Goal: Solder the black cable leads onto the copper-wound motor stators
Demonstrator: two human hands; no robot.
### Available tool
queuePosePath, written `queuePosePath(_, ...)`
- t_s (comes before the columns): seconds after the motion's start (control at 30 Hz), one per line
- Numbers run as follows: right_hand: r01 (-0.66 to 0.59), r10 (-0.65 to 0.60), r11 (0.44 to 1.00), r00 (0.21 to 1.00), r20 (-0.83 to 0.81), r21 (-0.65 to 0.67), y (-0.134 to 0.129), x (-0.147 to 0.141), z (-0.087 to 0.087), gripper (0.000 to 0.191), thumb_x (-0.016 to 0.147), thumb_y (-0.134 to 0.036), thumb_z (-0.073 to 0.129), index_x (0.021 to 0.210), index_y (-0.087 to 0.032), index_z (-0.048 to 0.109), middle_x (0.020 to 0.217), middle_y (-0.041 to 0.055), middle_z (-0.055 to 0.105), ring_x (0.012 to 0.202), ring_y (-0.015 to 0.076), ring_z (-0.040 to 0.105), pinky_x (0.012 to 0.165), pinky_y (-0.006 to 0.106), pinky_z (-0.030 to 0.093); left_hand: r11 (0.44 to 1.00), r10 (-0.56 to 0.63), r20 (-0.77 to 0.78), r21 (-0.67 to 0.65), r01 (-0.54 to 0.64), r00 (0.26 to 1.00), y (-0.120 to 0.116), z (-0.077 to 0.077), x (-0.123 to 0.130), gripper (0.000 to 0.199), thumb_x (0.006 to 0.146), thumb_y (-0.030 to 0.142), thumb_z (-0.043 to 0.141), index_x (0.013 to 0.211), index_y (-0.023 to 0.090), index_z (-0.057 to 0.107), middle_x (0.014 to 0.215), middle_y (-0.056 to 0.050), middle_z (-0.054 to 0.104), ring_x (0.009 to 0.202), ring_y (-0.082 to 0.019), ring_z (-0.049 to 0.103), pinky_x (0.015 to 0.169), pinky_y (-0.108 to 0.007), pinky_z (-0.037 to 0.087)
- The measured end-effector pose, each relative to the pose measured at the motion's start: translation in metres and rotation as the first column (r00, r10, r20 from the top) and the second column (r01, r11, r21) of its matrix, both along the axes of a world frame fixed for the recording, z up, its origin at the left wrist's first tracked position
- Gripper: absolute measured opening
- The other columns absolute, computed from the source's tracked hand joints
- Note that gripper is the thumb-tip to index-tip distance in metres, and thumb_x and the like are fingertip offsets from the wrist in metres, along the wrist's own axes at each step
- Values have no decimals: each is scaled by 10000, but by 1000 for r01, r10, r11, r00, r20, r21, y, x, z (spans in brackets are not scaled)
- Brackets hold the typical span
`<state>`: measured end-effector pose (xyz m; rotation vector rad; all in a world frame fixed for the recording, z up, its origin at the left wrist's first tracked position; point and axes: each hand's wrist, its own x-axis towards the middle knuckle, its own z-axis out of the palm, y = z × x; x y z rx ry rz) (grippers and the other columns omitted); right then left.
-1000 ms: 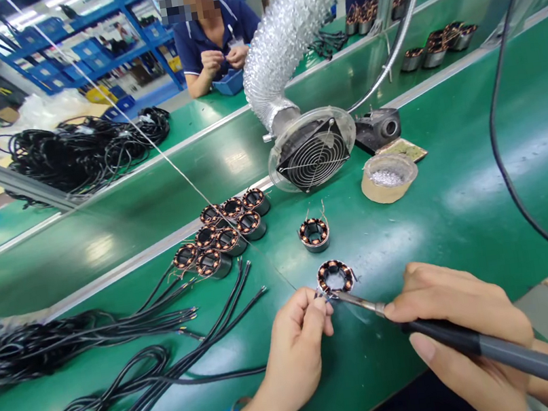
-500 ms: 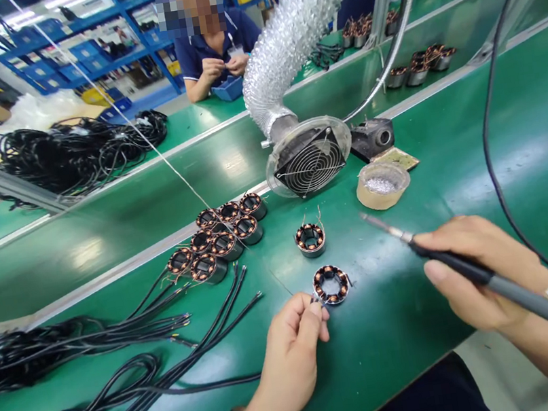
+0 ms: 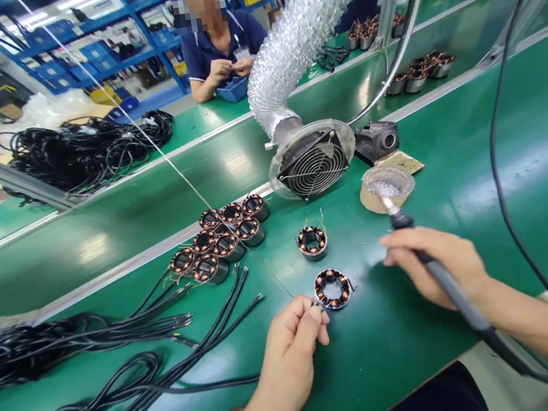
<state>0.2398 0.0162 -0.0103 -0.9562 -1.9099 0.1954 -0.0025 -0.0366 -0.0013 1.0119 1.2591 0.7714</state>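
My left hand (image 3: 294,343) pinches thin wire ends at the near left rim of a motor stator (image 3: 344,286) with copper coils, which lies on the green table. A black cable (image 3: 213,384) runs in under that hand from the left. In my right hand (image 3: 442,263) is a soldering iron (image 3: 455,295), gripped by its dark handle. Its tip reaches into a round tan tub (image 3: 374,203) with shiny bits inside, so the very end is hard to make out. Just beyond the first stator stands a second stator (image 3: 314,253) with loose wires sticking up.
Several stators (image 3: 226,245) sit grouped left of centre. Bundles of black cables (image 3: 103,409) cover the left side. A fume fan (image 3: 317,165) on a silver duct (image 3: 281,81) hangs behind, beside a black iron holder (image 3: 377,140). Across the bench sits a person (image 3: 225,55) with a blue tray.
My right hand has swung the soldering iron so its tip went from beside the tub into it. My left hand stays at the stator. The view has shifted slightly.
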Motion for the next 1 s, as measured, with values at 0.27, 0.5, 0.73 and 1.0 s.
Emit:
queuePosePath(0.27,-505,495,861,859,129,63,13,-68,4,279,760,-56,473,989,-188,561,662,-2,497,596,167,424,562,291,361,998,59,88,30,-62,994,5,1,-11,375,729,470,768,734,170,543,623,62,453,521,-62,346,514,-178,304)
queuePosePath(0.5,-562,561,827,827,35,10,15,-67,-7,294,782,-41,465,1032,-179,534,704,12,533,620,164,441,589,291,353,999,33,42,14,-33,999,12,3,-5,427,717,516,771,681,139,574,612,44,473,589,-84,370,561,-188,325)
queuePosePath(0.73,-547,547,837,836,-35,6,13,-68,-3,301,800,-32,453,1053,-187,505,756,20,614,611,158,464,590,284,384,991,58,76,-127,-48,995,11,-1,-19,450,712,581,740,751,153,605,549,49,529,384,-42,311,400,-190,190)
queuePosePath(1.0,-549,547,836,833,-83,-1,11,-71,-6,308,792,-17,484,1047,-185,523,736,9,603,615,149,464,588,289,381,971,147,131,-209,-117,980,19,8,-14,409,571,471,873,664,136,657,509,75,472,470,-45,313,499,-181,275)
